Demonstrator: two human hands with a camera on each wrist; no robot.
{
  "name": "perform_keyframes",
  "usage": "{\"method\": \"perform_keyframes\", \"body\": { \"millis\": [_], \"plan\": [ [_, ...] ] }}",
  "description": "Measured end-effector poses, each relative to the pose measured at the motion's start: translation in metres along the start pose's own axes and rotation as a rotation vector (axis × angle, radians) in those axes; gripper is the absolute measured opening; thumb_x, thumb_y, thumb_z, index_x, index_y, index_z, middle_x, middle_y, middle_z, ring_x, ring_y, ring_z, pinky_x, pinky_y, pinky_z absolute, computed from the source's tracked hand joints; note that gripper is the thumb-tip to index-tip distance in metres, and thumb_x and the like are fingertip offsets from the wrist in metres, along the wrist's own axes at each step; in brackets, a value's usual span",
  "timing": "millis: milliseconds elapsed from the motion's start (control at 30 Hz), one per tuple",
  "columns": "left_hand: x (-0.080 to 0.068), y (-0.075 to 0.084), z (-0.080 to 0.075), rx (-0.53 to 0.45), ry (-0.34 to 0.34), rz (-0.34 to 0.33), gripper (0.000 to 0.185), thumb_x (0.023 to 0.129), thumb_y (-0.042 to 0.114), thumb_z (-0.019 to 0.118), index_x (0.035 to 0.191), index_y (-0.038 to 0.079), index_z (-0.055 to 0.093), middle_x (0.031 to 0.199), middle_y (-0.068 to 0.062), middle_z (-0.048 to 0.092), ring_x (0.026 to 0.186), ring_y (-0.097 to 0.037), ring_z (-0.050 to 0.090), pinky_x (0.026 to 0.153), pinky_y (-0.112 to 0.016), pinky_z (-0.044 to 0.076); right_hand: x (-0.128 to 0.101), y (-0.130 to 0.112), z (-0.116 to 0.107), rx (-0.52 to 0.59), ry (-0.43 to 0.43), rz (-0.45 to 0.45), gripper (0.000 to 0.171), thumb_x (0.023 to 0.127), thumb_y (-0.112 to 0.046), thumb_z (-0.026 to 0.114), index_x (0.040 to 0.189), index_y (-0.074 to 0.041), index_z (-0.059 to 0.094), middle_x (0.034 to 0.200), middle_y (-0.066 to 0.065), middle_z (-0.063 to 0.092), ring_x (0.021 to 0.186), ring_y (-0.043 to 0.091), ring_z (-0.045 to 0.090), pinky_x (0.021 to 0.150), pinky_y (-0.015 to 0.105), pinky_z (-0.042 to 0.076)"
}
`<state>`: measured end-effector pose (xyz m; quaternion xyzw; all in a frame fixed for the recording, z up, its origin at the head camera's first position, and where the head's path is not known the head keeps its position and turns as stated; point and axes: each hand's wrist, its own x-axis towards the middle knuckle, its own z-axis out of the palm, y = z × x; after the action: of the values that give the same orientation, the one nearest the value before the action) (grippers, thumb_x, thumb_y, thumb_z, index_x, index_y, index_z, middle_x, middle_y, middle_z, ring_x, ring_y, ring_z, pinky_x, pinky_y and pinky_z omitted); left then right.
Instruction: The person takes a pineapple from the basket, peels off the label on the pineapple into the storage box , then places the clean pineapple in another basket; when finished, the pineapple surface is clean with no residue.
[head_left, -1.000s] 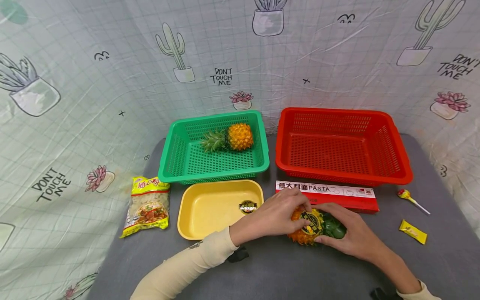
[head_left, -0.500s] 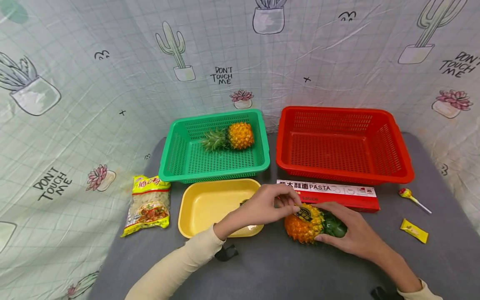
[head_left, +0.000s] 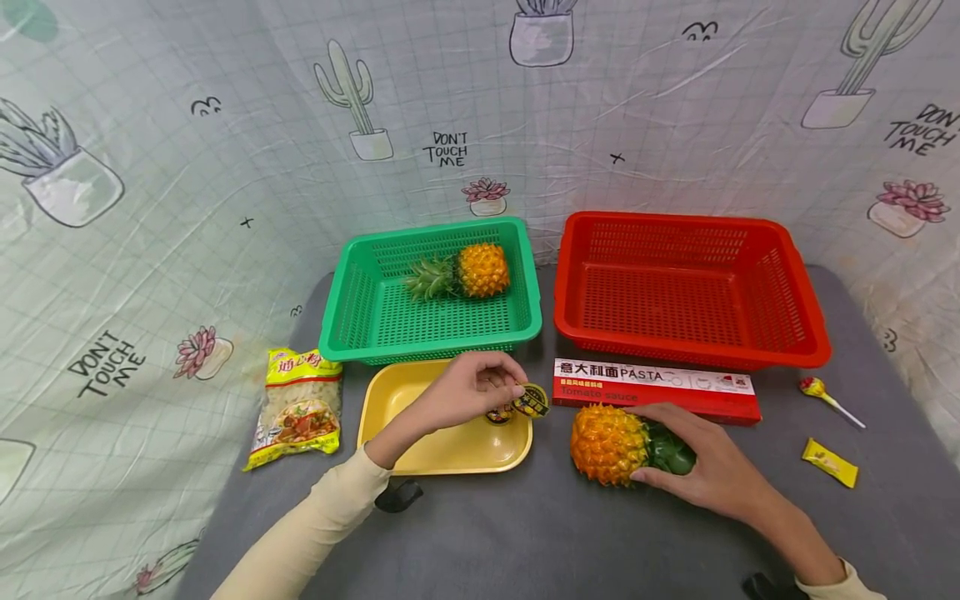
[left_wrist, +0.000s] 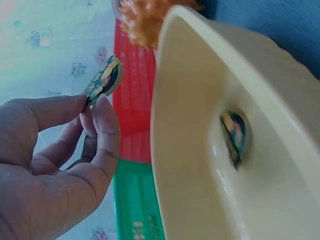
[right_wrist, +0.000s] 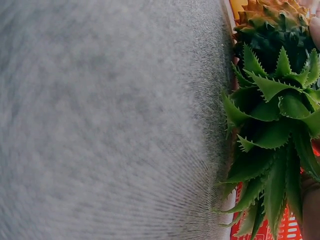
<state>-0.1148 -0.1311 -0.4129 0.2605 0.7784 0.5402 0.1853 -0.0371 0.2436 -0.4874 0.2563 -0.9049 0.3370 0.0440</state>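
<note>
My left hand (head_left: 467,393) pinches a round black-and-gold sticker (left_wrist: 104,80) between thumb and fingertips, over the right part of the yellow tray (head_left: 442,458). A similar sticker (left_wrist: 236,136) lies inside that tray, against its inner surface in the left wrist view. On the table, my right hand (head_left: 705,462) grips an orange pineapple (head_left: 609,446) around its green crown end. The pineapple lies on its side with its body to the left and no sticker on its visible face. Spiky green leaves (right_wrist: 272,130) fill the right side of the right wrist view.
A green basket (head_left: 420,343) behind the tray holds another pineapple (head_left: 482,271). Next to it stands a red basket (head_left: 690,354). A pasta box (head_left: 652,392) lies before the red basket. At left is a macaroni bag (head_left: 296,408); at right, a lollipop (head_left: 812,387) and yellow packet (head_left: 829,462).
My left hand has peeled the sticker off the pineapple and carried it left to above the yellow tray. My right hand stays on the pineapple.
</note>
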Motion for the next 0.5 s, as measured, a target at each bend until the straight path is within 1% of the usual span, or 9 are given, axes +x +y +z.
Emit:
{"method": "perform_keyframes", "body": {
  "millis": [100,233,400,500],
  "plan": [
    [-0.005,-0.006,-0.007,0.052,-0.006,-0.008,0.008,0.099,0.008,0.074,0.107,0.007,0.075,0.092,-0.004,0.071,0.078,-0.028,0.068,0.069,-0.034,0.057,-0.001,-0.001,0.000,-0.004,-0.003,0.009,0.080,0.080,-0.044,0.094,0.150,-0.029,0.058,0.137,-0.011,0.061,0.113,0.013,0.061,0.091,0.045,0.055],
    [-0.013,-0.015,-0.012,0.096,-0.023,-0.026,0.007,0.099,0.005,0.073,0.106,0.006,0.075,0.091,-0.005,0.072,0.076,-0.028,0.068,0.067,-0.032,0.055,-0.001,-0.001,0.000,-0.006,-0.006,0.020,0.079,0.081,-0.046,0.093,0.150,-0.030,0.057,0.137,-0.010,0.062,0.114,0.013,0.061,0.090,0.048,0.056],
    [-0.020,-0.026,-0.014,0.121,-0.065,-0.063,0.008,0.098,-0.002,0.071,0.103,0.003,0.075,0.089,-0.007,0.073,0.070,-0.034,0.069,0.063,-0.033,0.057,-0.002,0.000,0.002,-0.004,-0.009,0.020,0.079,0.081,-0.047,0.093,0.150,-0.031,0.057,0.138,-0.010,0.062,0.114,0.013,0.061,0.090,0.050,0.056],
    [-0.020,-0.029,-0.015,0.144,-0.104,-0.075,0.007,0.096,-0.003,0.072,0.101,0.002,0.074,0.087,-0.007,0.073,0.068,-0.037,0.070,0.062,-0.033,0.058,-0.001,0.000,0.001,-0.001,-0.003,0.009,0.079,0.081,-0.045,0.093,0.150,-0.031,0.057,0.138,-0.011,0.061,0.115,0.012,0.061,0.091,0.046,0.055]
  ]
}}
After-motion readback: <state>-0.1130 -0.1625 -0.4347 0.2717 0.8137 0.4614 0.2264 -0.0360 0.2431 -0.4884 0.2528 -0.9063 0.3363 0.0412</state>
